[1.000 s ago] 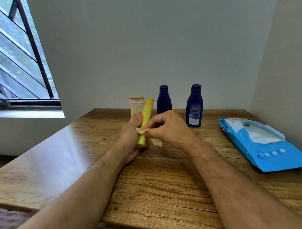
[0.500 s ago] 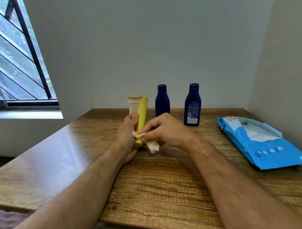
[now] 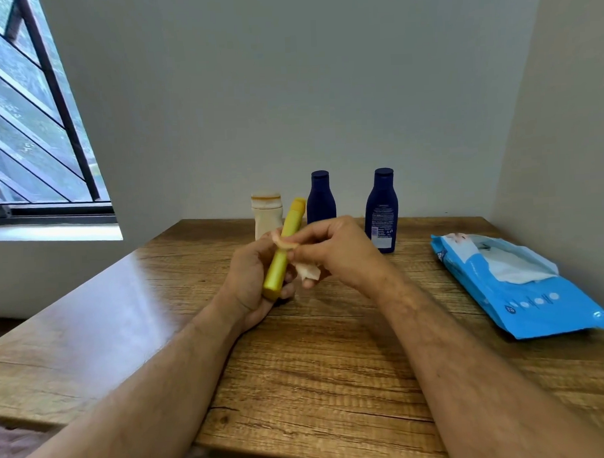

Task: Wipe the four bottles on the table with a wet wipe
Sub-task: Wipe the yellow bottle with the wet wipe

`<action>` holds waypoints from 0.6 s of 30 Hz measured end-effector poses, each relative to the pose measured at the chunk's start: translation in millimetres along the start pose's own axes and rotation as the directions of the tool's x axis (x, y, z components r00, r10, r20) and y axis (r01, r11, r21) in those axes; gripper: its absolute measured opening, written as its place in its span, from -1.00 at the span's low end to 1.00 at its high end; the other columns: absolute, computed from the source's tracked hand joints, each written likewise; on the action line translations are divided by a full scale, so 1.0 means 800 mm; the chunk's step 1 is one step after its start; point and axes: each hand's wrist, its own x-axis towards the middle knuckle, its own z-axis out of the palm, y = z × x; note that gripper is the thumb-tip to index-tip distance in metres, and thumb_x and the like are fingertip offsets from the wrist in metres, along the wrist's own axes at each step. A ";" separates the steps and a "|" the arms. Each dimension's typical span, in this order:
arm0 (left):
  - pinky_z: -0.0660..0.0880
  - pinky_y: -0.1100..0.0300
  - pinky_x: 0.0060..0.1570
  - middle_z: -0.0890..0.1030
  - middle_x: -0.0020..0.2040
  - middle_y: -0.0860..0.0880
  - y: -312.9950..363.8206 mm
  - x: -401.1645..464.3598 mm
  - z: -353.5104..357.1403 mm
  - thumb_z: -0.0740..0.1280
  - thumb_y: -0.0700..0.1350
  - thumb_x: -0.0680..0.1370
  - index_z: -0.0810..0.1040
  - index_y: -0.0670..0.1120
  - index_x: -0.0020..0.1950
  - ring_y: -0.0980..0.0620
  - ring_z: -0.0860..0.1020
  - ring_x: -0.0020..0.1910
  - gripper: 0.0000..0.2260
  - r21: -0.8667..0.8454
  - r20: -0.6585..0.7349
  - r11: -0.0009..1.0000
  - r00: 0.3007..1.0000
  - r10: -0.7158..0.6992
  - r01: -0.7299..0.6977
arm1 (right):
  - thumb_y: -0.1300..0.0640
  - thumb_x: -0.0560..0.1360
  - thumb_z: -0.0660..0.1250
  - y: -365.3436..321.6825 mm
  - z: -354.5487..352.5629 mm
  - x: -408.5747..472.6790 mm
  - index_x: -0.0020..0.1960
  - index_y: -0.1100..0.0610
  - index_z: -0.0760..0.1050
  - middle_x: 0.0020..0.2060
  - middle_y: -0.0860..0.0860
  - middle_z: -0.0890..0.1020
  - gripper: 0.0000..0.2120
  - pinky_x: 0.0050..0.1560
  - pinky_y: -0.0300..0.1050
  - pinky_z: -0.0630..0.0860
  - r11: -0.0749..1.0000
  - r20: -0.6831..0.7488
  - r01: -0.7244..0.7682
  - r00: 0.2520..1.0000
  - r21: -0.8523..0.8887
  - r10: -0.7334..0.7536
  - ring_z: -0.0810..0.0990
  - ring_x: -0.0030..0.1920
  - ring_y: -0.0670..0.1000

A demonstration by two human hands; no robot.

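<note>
Bottles here number four: a yellow tube bottle (image 3: pixel 283 253) in the left hand (image 3: pixel 251 285), and a cream bottle (image 3: pixel 266 214) and two dark blue bottles (image 3: pixel 320 199) (image 3: pixel 381 210) standing near the back of the counter (image 3: pixel 332 364). The left grip is closed around the tube's lower half, holding it tilted above the counter. The right hand (image 3: pixel 332 253) pinches a wet wipe (image 3: pixel 307 271) against the tube's middle, so the tube sits between both grips. Likely risks: the damp, slim tube could slip through the left fingers, or a wide elbow swing could knock the standing bottles just behind. The wipes pack (image 3: pixel 522 289) lies well apart, to the right.
</note>
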 end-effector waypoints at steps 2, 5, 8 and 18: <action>0.52 0.05 -0.30 0.62 -0.14 -0.19 0.002 -0.001 0.000 0.12 0.05 0.67 0.53 -0.23 0.25 -0.08 0.59 -0.25 -0.60 -0.064 0.014 0.998 1.000 -0.022 0.023 | 0.30 0.47 0.46 -0.002 0.003 -0.001 -0.01 0.11 0.71 -0.09 0.12 0.72 -0.85 -0.31 -0.08 0.65 0.998 0.145 -0.063 0.987 -0.011 0.064 0.71 -0.23 0.08; 0.58 -0.03 -0.14 0.63 -0.10 -0.20 0.002 0.000 0.000 0.14 0.05 0.67 0.55 -0.24 0.26 -0.11 0.63 -0.16 -0.59 -0.101 0.021 0.994 0.999 -0.048 0.050 | 0.31 0.45 0.48 -0.001 0.006 -0.002 -0.06 0.11 0.73 -0.06 0.14 0.71 -0.85 -0.29 -0.09 0.65 0.995 0.213 -0.077 0.973 -0.066 0.089 0.69 -0.17 0.06; 0.43 0.11 -0.34 0.60 -0.13 -0.16 0.002 0.001 0.001 0.14 0.05 0.67 0.58 -0.18 0.20 -0.06 0.55 -0.27 -0.64 -0.032 0.017 0.998 0.999 -0.047 0.047 | 0.27 0.45 0.50 -0.002 0.005 -0.003 -0.05 0.10 0.73 -0.10 0.12 0.73 -0.87 -0.28 -0.12 0.64 0.999 0.083 -0.013 0.996 -0.045 0.017 0.71 -0.20 0.05; 0.39 0.16 -0.37 0.52 -0.10 -0.16 0.001 0.000 -0.001 0.33 0.08 0.56 0.48 -0.20 0.30 0.01 0.46 -0.29 -0.56 -0.018 0.005 0.999 0.999 -0.038 0.039 | 0.25 0.52 0.43 0.005 0.001 0.004 0.11 0.10 0.68 -0.04 0.13 0.69 -0.81 -0.37 -0.15 0.63 0.993 -0.259 0.113 0.960 0.030 -0.101 0.66 -0.37 -0.01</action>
